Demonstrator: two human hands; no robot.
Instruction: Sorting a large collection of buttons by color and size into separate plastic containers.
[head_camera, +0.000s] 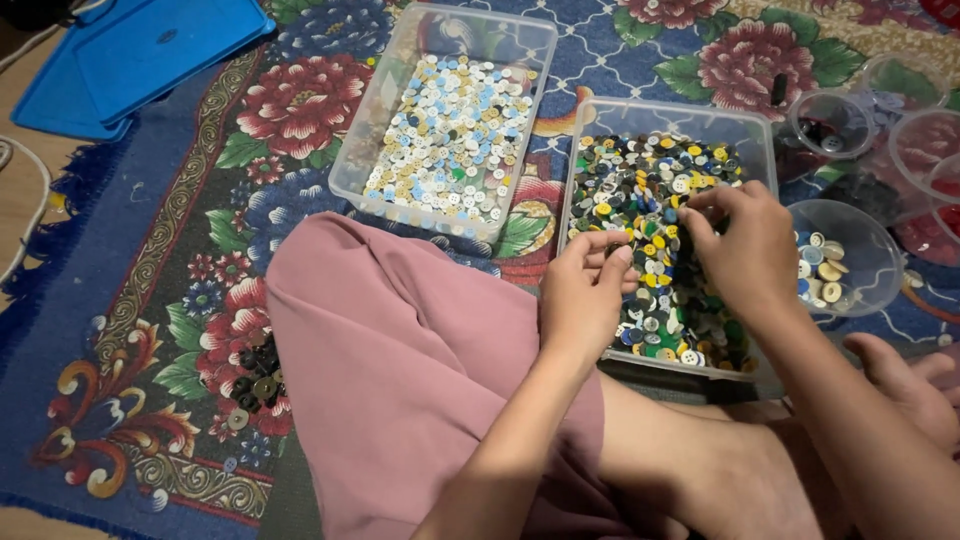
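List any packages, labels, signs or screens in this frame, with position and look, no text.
No labels, signs or screens show; only containers:
Clear rectangular plastic tub, upper centre: white, blue, beige buttons.
Clear rectangular plastic tub, right of it: dark, green, yellow buttons; left hand and right hand over it.
Clear round plastic cup, right: pale buttons.
More clear round cups, top right.
Flat blue plastic lids, top left.

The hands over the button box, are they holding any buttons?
Cannot be told. Both the left hand and right hand have fingertips down among the mixed buttons, hiding any pinch.
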